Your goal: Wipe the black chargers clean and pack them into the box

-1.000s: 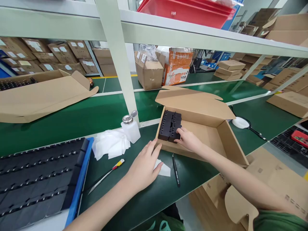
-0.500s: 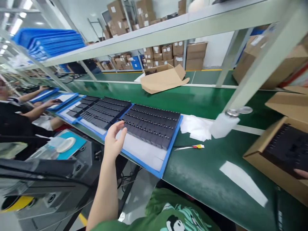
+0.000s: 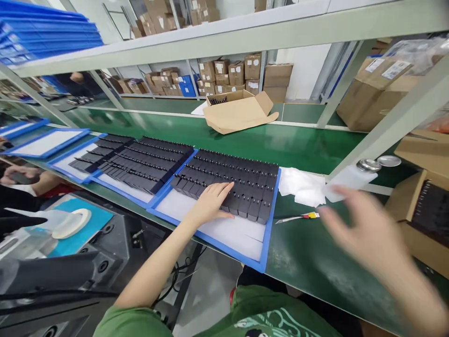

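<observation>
Left hand (image 3: 212,203) looks to be touching the front of the black blocks (image 3: 242,174) lined up in a blue-rimmed tray (image 3: 266,248). Right hand (image 3: 368,227) is super blurry, fingers spread over the green worktop (image 3: 298,262), near some white sheets (image 3: 303,188). Open cardboard box (image 3: 426,248) off to the right, more black stuff inside.

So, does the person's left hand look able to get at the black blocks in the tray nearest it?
Most likely yes: the left hand is at the near edge of the black blocks, and the blue-rimmed tray lies uncovered.
</observation>
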Tool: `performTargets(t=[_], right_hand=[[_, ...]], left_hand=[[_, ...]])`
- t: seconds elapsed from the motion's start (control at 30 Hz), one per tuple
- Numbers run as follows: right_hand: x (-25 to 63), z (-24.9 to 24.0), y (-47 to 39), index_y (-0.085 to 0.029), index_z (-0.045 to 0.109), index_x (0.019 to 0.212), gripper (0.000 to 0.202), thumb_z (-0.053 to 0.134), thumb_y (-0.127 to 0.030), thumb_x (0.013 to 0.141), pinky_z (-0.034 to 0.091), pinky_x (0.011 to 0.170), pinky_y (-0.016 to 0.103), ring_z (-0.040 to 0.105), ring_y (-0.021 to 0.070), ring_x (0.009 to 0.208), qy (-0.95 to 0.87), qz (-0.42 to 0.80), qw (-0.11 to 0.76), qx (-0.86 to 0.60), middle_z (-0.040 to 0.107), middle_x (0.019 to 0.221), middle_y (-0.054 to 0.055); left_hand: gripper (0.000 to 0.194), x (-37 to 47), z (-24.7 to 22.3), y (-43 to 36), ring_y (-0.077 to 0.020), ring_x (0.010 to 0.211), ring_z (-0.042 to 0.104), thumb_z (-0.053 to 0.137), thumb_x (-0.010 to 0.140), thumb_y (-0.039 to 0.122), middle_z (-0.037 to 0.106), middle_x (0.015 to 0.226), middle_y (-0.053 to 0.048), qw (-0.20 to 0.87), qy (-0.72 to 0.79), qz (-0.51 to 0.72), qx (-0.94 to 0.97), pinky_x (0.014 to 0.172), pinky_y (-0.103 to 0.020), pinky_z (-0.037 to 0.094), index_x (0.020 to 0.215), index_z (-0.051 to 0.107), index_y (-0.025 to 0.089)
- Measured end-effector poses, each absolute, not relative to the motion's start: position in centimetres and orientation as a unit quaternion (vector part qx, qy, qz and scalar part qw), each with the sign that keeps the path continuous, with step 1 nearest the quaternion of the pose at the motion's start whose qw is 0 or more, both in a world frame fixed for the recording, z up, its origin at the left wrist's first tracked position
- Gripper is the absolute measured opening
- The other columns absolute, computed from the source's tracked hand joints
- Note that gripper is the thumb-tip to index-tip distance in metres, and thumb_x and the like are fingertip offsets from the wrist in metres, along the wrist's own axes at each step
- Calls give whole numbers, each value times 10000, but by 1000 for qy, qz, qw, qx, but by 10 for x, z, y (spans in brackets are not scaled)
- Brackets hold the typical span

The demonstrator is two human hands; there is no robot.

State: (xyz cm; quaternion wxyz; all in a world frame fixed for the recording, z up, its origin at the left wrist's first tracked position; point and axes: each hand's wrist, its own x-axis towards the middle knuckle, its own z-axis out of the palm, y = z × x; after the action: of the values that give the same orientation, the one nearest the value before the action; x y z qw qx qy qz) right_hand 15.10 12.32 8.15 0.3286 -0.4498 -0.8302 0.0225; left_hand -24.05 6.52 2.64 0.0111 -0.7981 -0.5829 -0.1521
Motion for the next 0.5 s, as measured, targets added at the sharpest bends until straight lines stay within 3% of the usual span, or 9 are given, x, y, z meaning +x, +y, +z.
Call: performTargets(t=[0.13,0.2,0.3,0.5], right_hand=[[25,29,106,-163,493,1420,725,740,-472,813,517,927,516,574,373,1158,-910,53,197,-360,606,1282,188],[-7,11,104,-117,508,1408,736,749,-467,807,483,913,572,536,413,1155,-901,41,193,-388,582,1275,234],[-20,1,104,-136,553,1366,636,700,-475,849,461,874,580,514,407,1118,-884,25,206,-419,574,1251,235],[-14,-5,100,-172,618,1259,563,707,-526,831,462,847,525,517,372,1066,-885,10,237,-400,583,1199,195]], left_hand=[[741,-239,14,80,-335,1196,594,708,805,617,620,1303,-189,32,-551,-120,-825,1027,-522,467,1342,561,127],[610,-241,13,77,-297,1168,610,640,886,575,621,1294,-150,50,-535,-112,-836,1010,-519,485,1312,573,144],[471,-241,19,68,-264,1151,616,581,954,493,620,1279,-112,81,-517,-110,-845,1000,-511,503,1296,574,169],[393,-237,30,64,-234,1071,639,575,963,472,644,1207,-95,133,-487,-116,-855,916,-452,555,1214,614,173]])
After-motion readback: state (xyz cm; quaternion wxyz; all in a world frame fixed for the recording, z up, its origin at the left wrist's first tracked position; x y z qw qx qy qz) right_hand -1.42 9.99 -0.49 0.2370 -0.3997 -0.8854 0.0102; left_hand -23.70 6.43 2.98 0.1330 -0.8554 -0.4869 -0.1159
